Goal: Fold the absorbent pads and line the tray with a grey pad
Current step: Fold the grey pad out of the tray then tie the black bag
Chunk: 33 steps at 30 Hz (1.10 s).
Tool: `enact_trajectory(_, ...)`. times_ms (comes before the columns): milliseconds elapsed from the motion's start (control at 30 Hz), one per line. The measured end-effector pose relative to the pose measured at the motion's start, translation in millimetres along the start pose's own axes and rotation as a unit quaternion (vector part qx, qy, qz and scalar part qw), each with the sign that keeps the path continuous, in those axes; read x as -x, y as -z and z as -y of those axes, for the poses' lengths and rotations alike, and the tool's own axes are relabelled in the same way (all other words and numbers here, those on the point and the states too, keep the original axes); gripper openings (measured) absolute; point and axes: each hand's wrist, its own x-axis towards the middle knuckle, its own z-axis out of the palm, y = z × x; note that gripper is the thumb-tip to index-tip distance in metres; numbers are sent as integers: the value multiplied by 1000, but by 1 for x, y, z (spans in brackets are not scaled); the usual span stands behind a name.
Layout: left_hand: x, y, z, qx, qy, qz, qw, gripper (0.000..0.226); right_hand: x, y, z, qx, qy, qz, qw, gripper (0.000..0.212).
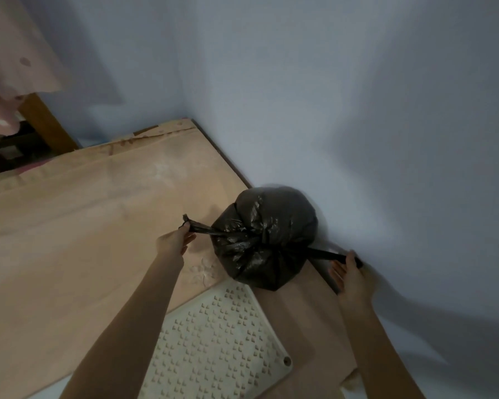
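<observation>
Fingers of the left hand [175,240] pinch one twisted tie of a single black bag [265,239]; the right hand [353,276] grips the other tie against the wall [357,110]. One perforated cream tray grid [219,344] lies on the peach floor sheet [69,240] just below the bag. No pad shows.

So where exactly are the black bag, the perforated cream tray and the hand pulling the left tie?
black bag [267,226], head view, on its bulging upper side.
perforated cream tray [219,341], head view, on its patterned middle.
left hand [175,240], head view, on the back of the hand.
</observation>
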Motion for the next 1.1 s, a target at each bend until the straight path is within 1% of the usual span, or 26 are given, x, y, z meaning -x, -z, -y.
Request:
enact_trajectory(33,0,1,1,-38,-22,12,999,16,4,0,1,18,7,3,1000,37)
enact_trajectory(67,0,2,0,-80,-41,23,996,19,9,0,3,45,14,7,999,38)
enact_trajectory(133,0,4,-4,-188,-72,30,979,44,24,1,5,124,16,16,992,39)
enact_trajectory(167,2,4,-5,-262,-95,11,960,58,33,1,6,156,-1,23,987,43)
enact_trajectory(200,4,3,-6,-339,-134,-19,931,67,41,-1,7,177,-36,33,983,50)
enact_trajectory(233,10,1,-4,-408,-202,-49,889,71,51,-6,9,195,-77,47,977,58)
enact_trajectory(267,19,-2,-1,-460,-298,-70,834,70,61,-13,11,218,-113,64,967,65)
enact_trajectory(300,29,-7,2,-500,-401,-72,764,68,70,-20,11,240,-124,85,959,69)
enact_trajectory(333,39,-14,5,-532,-489,-54,690,65,79,-27,9,251,-103,107,956,69)
enact_trajectory(367,45,-23,10,-555,-552,-19,623,62,87,-34,5,254,-40,134,957,65)
enact_trajectory(400,50,-33,17,-573,-590,19,569,59,95,-40,2,255,61,169,950,55)
enact_trajectory(433,52,-43,24,-584,-609,48,535,58,101,-46,-1,273,189,210,920,43)
enact_trajectory(467,53,-52,30,-591,-617,69,515,56,102,-52,-5,299,319,232,869,34)
enact_trajectory(500,52,-59,34,-597,-618,81,505,55,96,-60,-8,340,438,227,800,32)
enact_trajectory(533,50,-65,37,-602,-614,87,502,54,84,-73,-11,399,530,196,722,36)
enact_trajectory(567,46,-70,40,-609,-608,88,502,54,72,-86,-12,461,578,158,655,41)
enact_trajectory(600,41,-75,42,-616,-598,87,505,54,59,-97,-13,524,584,127,606,46)
enact_trajectory(633,35,-78,43,-625,-588,86,506,54,46,-105,-17,585,566,113,569,49)
enact_trajectory(667,28,-80,45,-635,-577,87,506,54,34,-110,-21,634,541,113,542,51)
enact_trajectory(700,23,-81,47,-646,-566,91,505,54,23,-112,-26,665,521,120,522,53)
enact_trajectory(767,14,-80,53,-660,-541,101,512,55,3,-111,-38,694,506,131,495,55)
enact_trajectory(833,7,-79,59,-664,-520,104,527,56,-6,-110,-46,705,506,134,478,55)
enact_trajectory(933,0,-81,64,-663,-510,102,539,55,-13,-111,-54,708,505,127,476,54)
enact_trajectory(1100,-11,-83,65,-661,-508,98,543,54,-19,-116,-58,704,506,124,482,52)
